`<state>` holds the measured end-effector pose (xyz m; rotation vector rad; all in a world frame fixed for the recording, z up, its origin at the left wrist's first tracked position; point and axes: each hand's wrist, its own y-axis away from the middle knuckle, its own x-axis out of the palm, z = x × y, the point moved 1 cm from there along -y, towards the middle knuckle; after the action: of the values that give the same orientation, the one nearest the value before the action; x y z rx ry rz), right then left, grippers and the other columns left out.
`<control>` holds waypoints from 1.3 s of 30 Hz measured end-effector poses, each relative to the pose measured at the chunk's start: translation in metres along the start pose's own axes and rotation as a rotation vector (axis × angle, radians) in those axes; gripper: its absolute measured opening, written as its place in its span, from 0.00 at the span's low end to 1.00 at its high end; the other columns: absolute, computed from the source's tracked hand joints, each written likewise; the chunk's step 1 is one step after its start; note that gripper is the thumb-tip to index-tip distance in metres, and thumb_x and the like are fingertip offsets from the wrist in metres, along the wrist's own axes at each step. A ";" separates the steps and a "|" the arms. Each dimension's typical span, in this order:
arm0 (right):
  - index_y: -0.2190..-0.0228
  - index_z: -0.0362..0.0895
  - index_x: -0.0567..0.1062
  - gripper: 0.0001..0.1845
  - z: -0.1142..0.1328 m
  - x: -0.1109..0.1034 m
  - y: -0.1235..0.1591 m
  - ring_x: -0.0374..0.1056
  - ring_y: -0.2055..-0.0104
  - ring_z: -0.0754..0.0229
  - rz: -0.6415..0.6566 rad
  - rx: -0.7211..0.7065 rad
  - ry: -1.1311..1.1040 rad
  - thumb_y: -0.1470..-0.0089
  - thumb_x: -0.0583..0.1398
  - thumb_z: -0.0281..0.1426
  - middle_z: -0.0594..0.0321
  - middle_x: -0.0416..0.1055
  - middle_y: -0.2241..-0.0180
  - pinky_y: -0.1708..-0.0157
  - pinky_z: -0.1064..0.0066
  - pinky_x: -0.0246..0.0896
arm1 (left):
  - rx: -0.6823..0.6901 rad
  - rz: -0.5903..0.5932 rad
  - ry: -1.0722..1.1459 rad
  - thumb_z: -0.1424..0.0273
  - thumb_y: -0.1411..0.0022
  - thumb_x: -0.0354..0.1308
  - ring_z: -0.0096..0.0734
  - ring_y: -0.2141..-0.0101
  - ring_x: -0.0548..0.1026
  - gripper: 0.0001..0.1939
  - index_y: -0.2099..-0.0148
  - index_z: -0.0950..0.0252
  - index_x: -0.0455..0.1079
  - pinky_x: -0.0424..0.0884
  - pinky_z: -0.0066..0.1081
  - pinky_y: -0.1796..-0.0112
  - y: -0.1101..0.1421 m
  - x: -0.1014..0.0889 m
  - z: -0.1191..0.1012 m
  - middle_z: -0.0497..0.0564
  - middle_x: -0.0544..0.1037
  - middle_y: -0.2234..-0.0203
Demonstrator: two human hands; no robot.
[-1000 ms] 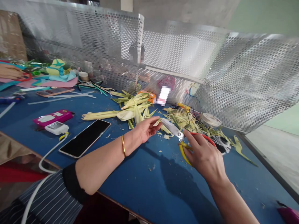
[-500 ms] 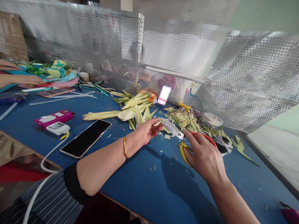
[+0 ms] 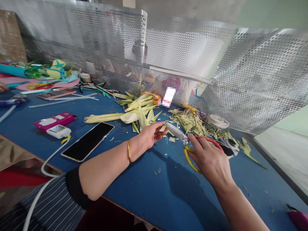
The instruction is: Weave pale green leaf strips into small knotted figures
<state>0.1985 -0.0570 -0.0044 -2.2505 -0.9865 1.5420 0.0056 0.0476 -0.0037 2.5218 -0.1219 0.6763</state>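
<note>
My right hand is wrapped round a pair of scissors with one red and one yellow handle loop. Its silver blades point left, towards the fingertips of my left hand. Between the thumb and fingers of that hand is a small pale piece of corn husk, right at the blade tips. Whether the blades touch it cannot be made out. Behind my left hand lie long, whole corn husks. A heap of husk scraps sits beyond the scissors.
On the blue table lie a black phone, a magenta device and a white cabled gadget. A roll of tape is at the back right. Perforated metal screens stand behind. A co-worker's hand shows at far left.
The yellow handle loop has swung slightly down, with the blades turning a little. My left hand keeps its pinch. The co-worker's hands have moved left, uncovering another pair of scissors there.
</note>
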 end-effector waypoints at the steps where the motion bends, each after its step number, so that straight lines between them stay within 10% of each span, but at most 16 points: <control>1: 0.47 0.41 0.71 0.21 0.000 0.000 0.000 0.67 0.69 0.58 0.000 -0.006 0.002 0.40 0.55 0.34 0.59 0.71 0.68 0.74 0.68 0.54 | -0.001 -0.002 0.003 0.72 0.40 0.64 0.23 0.79 0.75 0.06 0.68 0.68 0.74 0.63 0.21 0.78 0.000 0.000 0.000 0.51 0.78 0.78; 12: 0.48 0.43 0.74 0.21 0.003 0.002 0.002 0.66 0.73 0.61 -0.037 0.127 -0.094 0.41 0.56 0.33 0.59 0.74 0.68 0.78 0.70 0.51 | 0.007 0.027 0.016 0.72 0.41 0.64 0.22 0.78 0.75 0.06 0.69 0.69 0.75 0.65 0.22 0.78 -0.004 -0.003 -0.001 0.52 0.80 0.75; 24: 0.52 0.44 0.73 0.38 0.009 0.012 -0.007 0.55 0.87 0.67 0.111 1.058 -1.715 0.63 0.72 0.47 0.74 0.64 0.84 0.90 0.76 0.50 | -0.015 0.201 0.041 0.73 0.43 0.64 0.27 0.76 0.76 0.04 0.65 0.69 0.78 0.71 0.26 0.73 -0.002 0.000 0.010 0.52 0.80 0.75; 33: 0.60 0.43 0.76 0.28 0.024 0.016 -0.011 0.63 0.80 0.69 0.039 1.209 -2.023 0.62 0.74 0.41 0.64 0.76 0.72 0.83 0.78 0.61 | 0.087 0.456 -0.193 0.72 0.50 0.66 0.27 0.73 0.74 0.14 0.58 0.66 0.77 0.66 0.28 0.68 0.007 0.006 0.023 0.49 0.79 0.72; 39: 0.61 0.43 0.74 0.30 0.026 0.016 -0.011 0.60 0.82 0.68 0.079 1.249 -1.995 0.68 0.75 0.35 0.72 0.66 0.84 0.83 0.78 0.56 | 0.119 0.519 -0.378 0.72 0.53 0.67 0.26 0.73 0.70 0.16 0.59 0.66 0.77 0.62 0.29 0.68 0.013 0.009 0.028 0.47 0.76 0.75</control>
<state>0.1746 -0.0429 -0.0207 0.4797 0.1703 2.8095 0.0230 0.0228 -0.0139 2.7233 -0.9172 0.3876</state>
